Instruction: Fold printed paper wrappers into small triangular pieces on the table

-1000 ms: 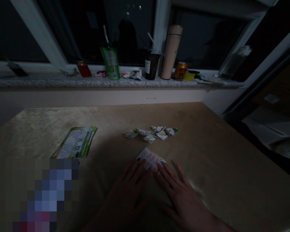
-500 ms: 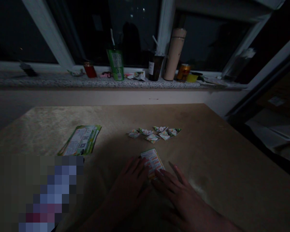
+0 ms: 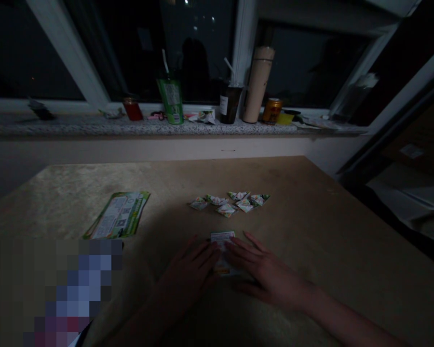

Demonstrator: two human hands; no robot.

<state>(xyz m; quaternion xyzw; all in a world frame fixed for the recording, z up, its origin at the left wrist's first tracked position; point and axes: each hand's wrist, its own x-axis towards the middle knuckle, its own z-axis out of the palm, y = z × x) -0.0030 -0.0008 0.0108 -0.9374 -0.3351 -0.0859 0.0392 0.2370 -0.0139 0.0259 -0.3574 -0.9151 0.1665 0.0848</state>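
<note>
A small printed paper slip (image 3: 222, 239) lies on the tan table (image 3: 311, 226) just in front of me. My left hand (image 3: 190, 267) rests flat with fingers stretched onto the slip's left edge. My right hand (image 3: 264, 270) lies flat with fingers spread, its fingertips pressing the slip's right side. The slip's lower part is hidden between the two hands. Beyond it sits a row of several small folded paper triangles (image 3: 229, 203).
A green printed flyer (image 3: 119, 220) lies at the left of the table. The window sill (image 3: 94, 126) behind holds a green cup with straw (image 3: 170, 99), a dark cup (image 3: 228, 100), a tall beige flask (image 3: 257, 84), and two cans (image 3: 272, 111). A blurred patch covers the lower left.
The slip looked longer and angled before; now it appears shorter and squared up, with both hands drawn closer over it. My right hand has shifted left and forward.
</note>
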